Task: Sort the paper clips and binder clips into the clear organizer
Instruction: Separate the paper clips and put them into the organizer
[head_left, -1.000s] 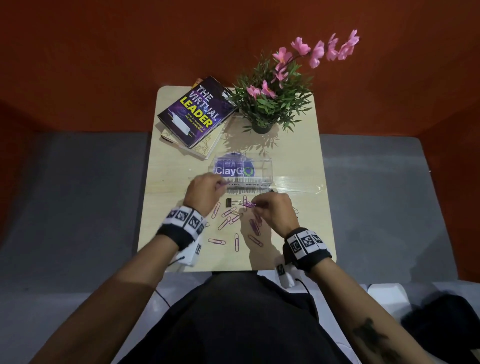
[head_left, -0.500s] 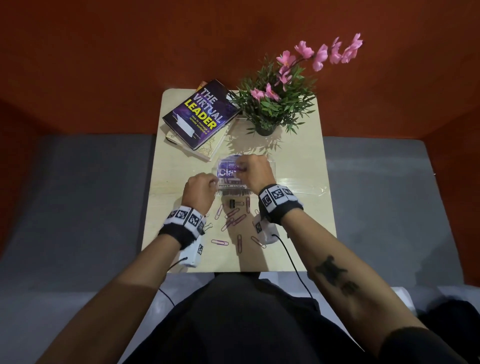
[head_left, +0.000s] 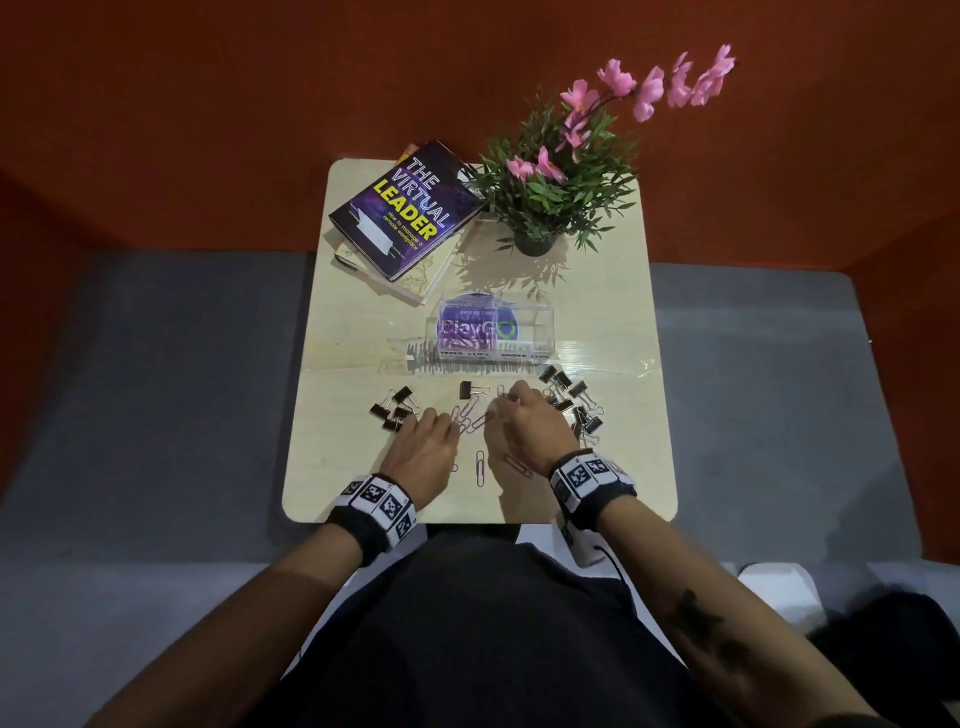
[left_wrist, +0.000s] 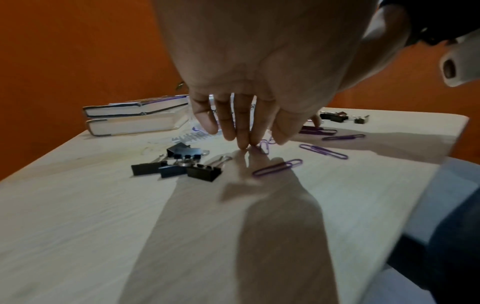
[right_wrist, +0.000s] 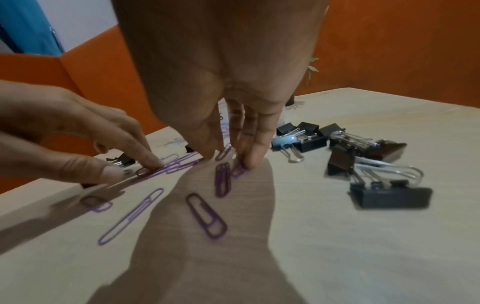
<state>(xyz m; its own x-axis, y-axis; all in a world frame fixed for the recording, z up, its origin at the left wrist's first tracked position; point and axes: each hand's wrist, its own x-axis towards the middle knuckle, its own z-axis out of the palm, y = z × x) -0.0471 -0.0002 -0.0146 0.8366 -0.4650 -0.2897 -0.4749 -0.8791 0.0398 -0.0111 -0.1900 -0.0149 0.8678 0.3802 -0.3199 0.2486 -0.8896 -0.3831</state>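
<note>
Tabletop (head_left: 363, 478): one organizer (head_left: 491, 332), left hand (head_left: 423, 452) and right hand (head_left: 535, 434), straight fingertips on paper clips (head_left: 470, 418).

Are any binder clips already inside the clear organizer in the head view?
No: the clear organizer holds only purple paper clips, while the black binder clips lie on the table.

Book (head_left: 408, 208) reads "THE VIRTUAL LEADER"; clear organizer (head_left: 491, 332) "ClayGO"

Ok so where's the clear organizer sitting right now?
In the head view the clear organizer stands mid-table, just beyond both hands, nearer than the potted plant and right of the stacked books.
</note>
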